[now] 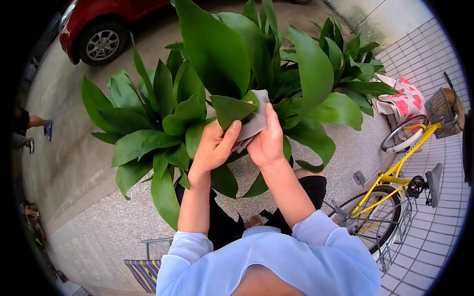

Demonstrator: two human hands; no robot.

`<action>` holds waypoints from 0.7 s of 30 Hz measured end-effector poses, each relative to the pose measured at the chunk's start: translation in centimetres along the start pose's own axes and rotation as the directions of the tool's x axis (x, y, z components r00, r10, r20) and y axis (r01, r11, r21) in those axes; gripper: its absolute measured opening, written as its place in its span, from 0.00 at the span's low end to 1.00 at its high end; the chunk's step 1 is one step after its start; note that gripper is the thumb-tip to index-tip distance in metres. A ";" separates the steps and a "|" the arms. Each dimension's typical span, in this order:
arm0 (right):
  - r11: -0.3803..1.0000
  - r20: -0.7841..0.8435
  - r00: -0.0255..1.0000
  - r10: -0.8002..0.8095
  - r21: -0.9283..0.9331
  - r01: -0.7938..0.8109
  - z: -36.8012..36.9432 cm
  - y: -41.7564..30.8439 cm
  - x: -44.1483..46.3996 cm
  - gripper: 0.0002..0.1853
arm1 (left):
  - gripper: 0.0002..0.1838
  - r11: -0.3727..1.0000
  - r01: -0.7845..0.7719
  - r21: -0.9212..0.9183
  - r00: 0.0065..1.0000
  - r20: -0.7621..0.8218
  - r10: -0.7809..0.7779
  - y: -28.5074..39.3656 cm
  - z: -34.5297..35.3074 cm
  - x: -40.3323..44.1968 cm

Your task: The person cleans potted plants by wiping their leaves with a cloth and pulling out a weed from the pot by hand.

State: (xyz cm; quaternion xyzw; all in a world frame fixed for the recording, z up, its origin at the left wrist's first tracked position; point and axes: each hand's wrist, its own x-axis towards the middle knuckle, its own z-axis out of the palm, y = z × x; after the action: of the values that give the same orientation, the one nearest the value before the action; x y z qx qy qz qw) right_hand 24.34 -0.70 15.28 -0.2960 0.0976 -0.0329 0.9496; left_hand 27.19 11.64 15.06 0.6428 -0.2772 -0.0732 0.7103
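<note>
Broad green leaves of a large potted-type plant (pixel 207 44) spread in front of me. My left hand (pixel 215 145) pinches one leaf (pixel 231 109) near its end, thumb on top and fingers curled beneath. Close beside it, my right hand (pixel 266 140) is wrapped around a grey cloth (pixel 254 123), which lies against the underside and edge of that same leaf. Part of the cloth hangs between the two hands. The fingertips of both hands are partly hidden behind the leaf and the cloth.
A yellow bicycle (pixel 390 177) with a basket (pixel 441 113) stands at the right by a tiled wall. A pink-flowered cloth cover (pixel 402 98) is behind it. A red car (pixel 116 22) is parked at the upper left. Near my left side sits a striped seat (pixel 143 272). Another person's legs (pixel 34 122) show at far left.
</note>
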 end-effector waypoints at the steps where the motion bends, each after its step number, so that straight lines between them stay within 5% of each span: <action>1: 0.994 -0.016 0.999 0.052 0.095 -0.050 -1.1 -1.1 0.0 0.27 | 0.15 0.996 -0.079 0.042 0.995 0.066 0.076 0.6 0.4 0.1; 2: 0.991 -0.079 0.993 0.091 0.105 -0.083 -1.9 -2.2 0.1 0.24 | 0.15 0.955 -0.199 0.221 0.957 0.252 0.141 0.4 0.4 0.1; 5: 0.977 -0.108 0.971 0.213 0.036 -0.210 -7.0 -3.7 1.0 0.14 | 0.18 0.919 -0.270 0.286 0.878 0.464 0.114 -0.6 2.0 -0.9; 8: 0.951 -0.181 0.937 0.298 -0.025 -0.307 -8.4 -3.8 0.0 0.11 | 0.21 0.939 -0.327 0.108 0.753 0.630 0.190 0.0 1.3 -1.1; 9: 0.951 -0.172 0.938 0.302 -0.013 -0.309 -9.1 -3.7 -0.1 0.12 | 0.26 0.988 -0.152 0.010 0.706 0.701 0.101 0.1 0.4 -0.7; 10: 0.951 -0.157 0.939 0.305 -0.002 -0.309 -9.5 -3.6 -0.2 0.12 | 0.26 0.986 0.073 -0.147 0.889 0.457 0.002 -0.3 0.6 -0.8; 11: 0.952 -0.185 0.936 0.300 -0.001 -0.306 -9.8 -3.7 -0.4 0.13 | 0.26 0.907 0.229 -0.353 0.966 0.196 -0.168 -0.8 0.7 -0.9; 13: 0.957 -0.247 0.928 0.280 -0.002 -0.290 -10.2 -4.3 -1.3 0.13 | 0.28 0.873 0.329 -0.359 0.860 -0.268 -0.434 -4.2 0.5 -0.5; 15: 0.962 -0.278 0.923 0.267 0.021 -0.272 -10.4 -4.6 -2.2 0.15 | 0.28 0.801 0.518 -0.299 0.733 -0.328 -0.596 -5.7 2.0 -0.8; 17: 0.965 -0.332 0.908 0.255 0.029 -0.260 -9.7 -4.4 -3.7 0.17 | 0.36 0.551 0.574 -0.606 0.660 -0.056 -0.750 -5.8 4.2 -1.7; 21: 0.966 -0.395 0.907 0.145 -0.142 -0.216 -9.4 -3.9 -7.2 0.23 | 0.49 0.322 0.598 -0.734 0.515 0.045 -0.856 -7.2 8.1 -3.8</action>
State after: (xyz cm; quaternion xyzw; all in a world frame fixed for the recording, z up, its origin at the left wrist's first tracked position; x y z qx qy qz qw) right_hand 15.31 -8.20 11.12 -0.3592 0.3102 0.0075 0.8802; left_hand 21.83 5.14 7.21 0.3949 0.2287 -0.3680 0.8102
